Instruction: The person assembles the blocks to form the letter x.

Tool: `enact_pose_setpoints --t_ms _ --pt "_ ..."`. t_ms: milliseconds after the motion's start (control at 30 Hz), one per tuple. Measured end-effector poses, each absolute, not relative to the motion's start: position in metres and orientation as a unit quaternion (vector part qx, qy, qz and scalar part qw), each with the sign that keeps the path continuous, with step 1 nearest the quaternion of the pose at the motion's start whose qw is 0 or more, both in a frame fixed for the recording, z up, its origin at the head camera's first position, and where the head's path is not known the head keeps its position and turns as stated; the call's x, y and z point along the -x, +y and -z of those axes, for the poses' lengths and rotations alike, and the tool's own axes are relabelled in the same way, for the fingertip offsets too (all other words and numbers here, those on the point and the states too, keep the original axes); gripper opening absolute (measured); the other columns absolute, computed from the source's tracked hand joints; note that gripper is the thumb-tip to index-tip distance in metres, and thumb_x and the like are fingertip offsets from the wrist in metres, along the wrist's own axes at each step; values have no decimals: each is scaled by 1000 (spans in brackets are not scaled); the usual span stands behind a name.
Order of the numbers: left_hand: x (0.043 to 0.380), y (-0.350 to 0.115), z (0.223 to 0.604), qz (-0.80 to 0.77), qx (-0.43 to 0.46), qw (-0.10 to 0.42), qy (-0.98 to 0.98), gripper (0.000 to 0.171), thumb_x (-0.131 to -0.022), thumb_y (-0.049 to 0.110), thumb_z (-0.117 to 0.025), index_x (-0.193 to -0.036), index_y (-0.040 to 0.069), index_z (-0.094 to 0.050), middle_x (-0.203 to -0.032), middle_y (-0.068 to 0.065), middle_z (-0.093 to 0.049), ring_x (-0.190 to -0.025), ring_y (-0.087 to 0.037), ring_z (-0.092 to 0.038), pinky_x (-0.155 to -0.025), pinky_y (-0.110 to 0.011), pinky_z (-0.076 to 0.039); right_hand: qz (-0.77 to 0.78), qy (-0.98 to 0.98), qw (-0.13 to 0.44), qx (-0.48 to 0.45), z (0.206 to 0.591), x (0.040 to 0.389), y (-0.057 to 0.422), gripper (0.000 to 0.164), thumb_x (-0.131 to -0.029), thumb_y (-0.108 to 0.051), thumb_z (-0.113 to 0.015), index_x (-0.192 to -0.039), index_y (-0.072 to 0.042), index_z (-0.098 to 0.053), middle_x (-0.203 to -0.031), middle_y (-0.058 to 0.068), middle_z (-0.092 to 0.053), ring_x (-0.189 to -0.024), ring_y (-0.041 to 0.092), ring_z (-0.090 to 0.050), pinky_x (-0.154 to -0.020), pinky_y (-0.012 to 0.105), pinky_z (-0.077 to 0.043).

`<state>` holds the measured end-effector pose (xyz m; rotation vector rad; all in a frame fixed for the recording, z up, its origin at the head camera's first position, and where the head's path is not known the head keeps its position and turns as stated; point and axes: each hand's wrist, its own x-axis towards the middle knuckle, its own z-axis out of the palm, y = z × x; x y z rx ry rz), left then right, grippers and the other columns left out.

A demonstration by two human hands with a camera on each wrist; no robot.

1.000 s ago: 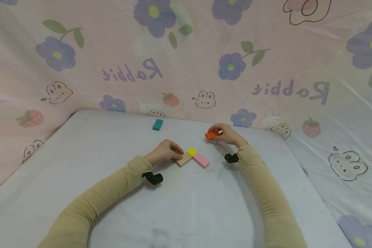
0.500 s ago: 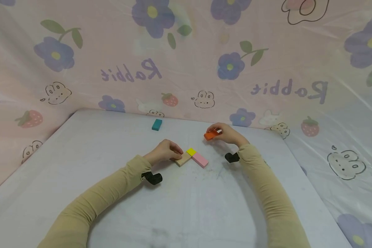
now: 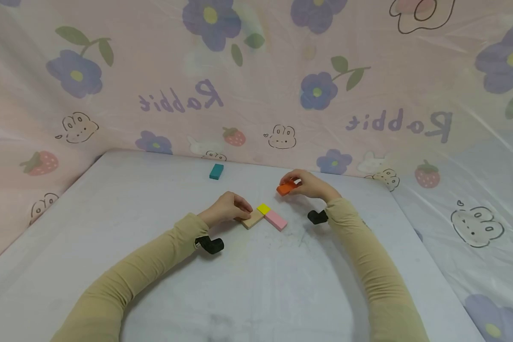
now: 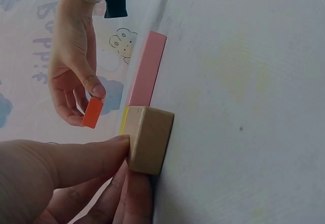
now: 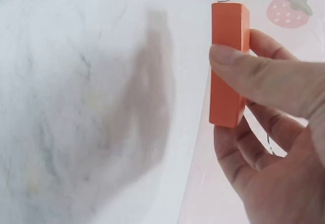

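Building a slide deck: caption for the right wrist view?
Right hand gripping an orange block near a white tabletop.

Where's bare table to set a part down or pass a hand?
Bare: the near table between left sleeve and right sleeve; the broad patch from left hand to the table's left edge; the back gap between teal block and the orange block in the right hand. Crowded: the middle, where left hand, wooden block, yellow block and pink block bunch together.

Curtained-off workspace: rabbit-print sheeting (image 3: 261,102) around white tabletop (image 3: 239,294).
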<state>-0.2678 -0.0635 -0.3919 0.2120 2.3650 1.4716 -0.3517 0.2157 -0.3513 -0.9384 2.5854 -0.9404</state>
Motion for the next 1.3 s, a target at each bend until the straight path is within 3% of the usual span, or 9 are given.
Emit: enact_pose_setpoints --t_ms 567,800,933,1300 --pt "270 -64 392 -513 -67 181 836 14 -80 7 -77 -94 5 -74 -85 -6 -68 -72 -15 -58 -63 -22 -51 308 866 138 369 359 349 201 33 -81 -3 -75 -112 -7 -66 -116 6 -62 -111 24 -52 -94 41 -46" --pt "269 -63 392 -518 -64 181 834 15 -80 7 -77 -95 5 -73 -84 -5 -68 -72 -15 -59 -64 -23 -52 307 861 149 376 361 342 194 34 -81 1 -74 -113 -4 -65 -116 10 -61 -112 28 -51 -95 45 -45" --pt "269 -63 393 -515 -64 181 835 15 -80 8 -77 -95 5 -73 -84 -5 -68 -73 -15 -59 -64 -23 -52 295 865 151 377 364 342 193 34 -81 -1 -74 -113 -8 -65 -116 6 -60 -111 24 -51 -94 41 -46" --pt "268 -64 392 -511 -68 175 839 15 -80 8 -77 -95 5 -73 -84 -5 -68 -72 -14 -59 -63 -23 -51 289 867 165 371 370 342 190 32 -82 -1 -73 -112 -10 -66 -118 6 -59 -111 25 -49 -96 42 -44"
